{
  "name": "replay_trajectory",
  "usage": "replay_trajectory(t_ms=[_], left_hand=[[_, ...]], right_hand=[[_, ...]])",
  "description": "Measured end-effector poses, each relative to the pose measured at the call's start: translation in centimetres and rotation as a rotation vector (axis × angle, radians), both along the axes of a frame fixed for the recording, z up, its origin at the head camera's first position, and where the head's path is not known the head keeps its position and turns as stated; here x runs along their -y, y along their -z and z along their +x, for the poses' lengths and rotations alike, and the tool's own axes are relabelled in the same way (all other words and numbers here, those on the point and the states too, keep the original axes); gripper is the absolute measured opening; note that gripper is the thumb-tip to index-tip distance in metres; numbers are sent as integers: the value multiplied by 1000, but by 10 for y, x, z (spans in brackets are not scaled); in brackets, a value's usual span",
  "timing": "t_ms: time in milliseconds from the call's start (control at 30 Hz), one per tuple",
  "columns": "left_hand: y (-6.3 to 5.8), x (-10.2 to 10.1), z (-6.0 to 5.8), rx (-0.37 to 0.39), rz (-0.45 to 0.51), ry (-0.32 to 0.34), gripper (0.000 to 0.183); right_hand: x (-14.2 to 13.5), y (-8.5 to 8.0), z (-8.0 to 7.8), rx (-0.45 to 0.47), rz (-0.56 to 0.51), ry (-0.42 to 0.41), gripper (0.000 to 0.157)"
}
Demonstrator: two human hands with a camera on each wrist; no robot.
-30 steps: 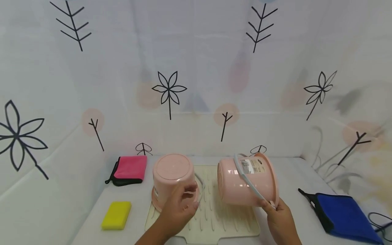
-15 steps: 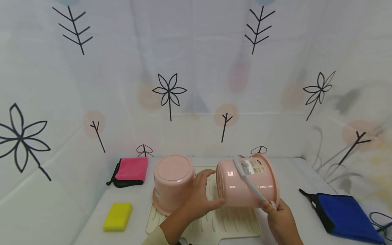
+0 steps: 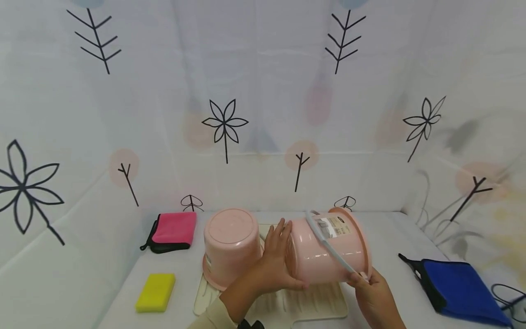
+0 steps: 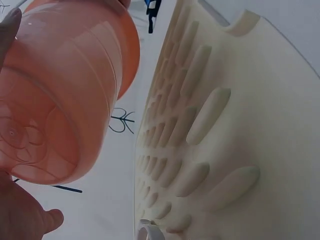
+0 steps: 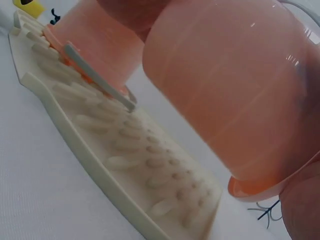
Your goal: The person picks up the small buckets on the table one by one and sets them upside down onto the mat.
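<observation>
A pink bucket (image 3: 328, 249) lies on its side in the air over the cream ridged drying board (image 3: 304, 307), its mouth toward the right. My right hand (image 3: 377, 294) grips its rim, the thumb by the end of the grey handle (image 3: 328, 246). My left hand (image 3: 276, 265) is spread at the bucket's base, fingers straight and pointing up, thumb stretched out at the lower edge. The left wrist view shows the ringed base of this bucket (image 4: 65, 95) tilted above the board. A second pink bucket (image 3: 231, 242) stands upside down on the board's left part.
A pink cloth with black trim (image 3: 174, 228) lies at the back left, and a yellow sponge (image 3: 155, 292) in front of it. At the right lies a blue cloth with black trim (image 3: 464, 290). A patterned white sheet (image 3: 263, 173) hangs behind the table.
My left hand has moved right from beside the upside-down bucket to the base of the held bucket, spreading its fingers there. The held bucket has shifted slightly left and down.
</observation>
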State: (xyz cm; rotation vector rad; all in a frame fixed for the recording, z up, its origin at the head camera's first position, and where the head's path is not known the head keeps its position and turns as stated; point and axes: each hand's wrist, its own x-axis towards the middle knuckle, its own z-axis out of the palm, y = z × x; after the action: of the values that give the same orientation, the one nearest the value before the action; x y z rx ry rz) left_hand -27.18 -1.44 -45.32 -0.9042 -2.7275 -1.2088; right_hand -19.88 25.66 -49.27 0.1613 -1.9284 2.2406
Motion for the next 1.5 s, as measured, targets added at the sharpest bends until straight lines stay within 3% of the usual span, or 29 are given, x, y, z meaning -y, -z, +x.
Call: replay_trajectory(t_ms=[200,367,600,833,1133,1233,1367,1500], left_hand=[[-1,2,2,-63,-10,13,154],[0,4,7,-123,49,59,145],[-1,4,13,-185,95,65,137],[-8,4,22,-252,79,35,138],[-11,7,23,-283,46,5,138],[-13,8,22,-285,36,-5,137],[-15,8,22,-295,17,-27,136],[-18,9,23,-284,0,-66,137]], right_hand=[[-5,1,1,-1,-32,-115,29],[-11,0,2,26,-65,-200,29],[-15,-2,3,3,-60,-228,30],[-14,-7,5,-52,-31,-244,30],[-14,-7,3,13,115,-193,36],[-18,-8,2,95,187,-195,39],[-24,-9,-1,207,311,-241,66],[-24,-7,-4,224,393,-281,82]])
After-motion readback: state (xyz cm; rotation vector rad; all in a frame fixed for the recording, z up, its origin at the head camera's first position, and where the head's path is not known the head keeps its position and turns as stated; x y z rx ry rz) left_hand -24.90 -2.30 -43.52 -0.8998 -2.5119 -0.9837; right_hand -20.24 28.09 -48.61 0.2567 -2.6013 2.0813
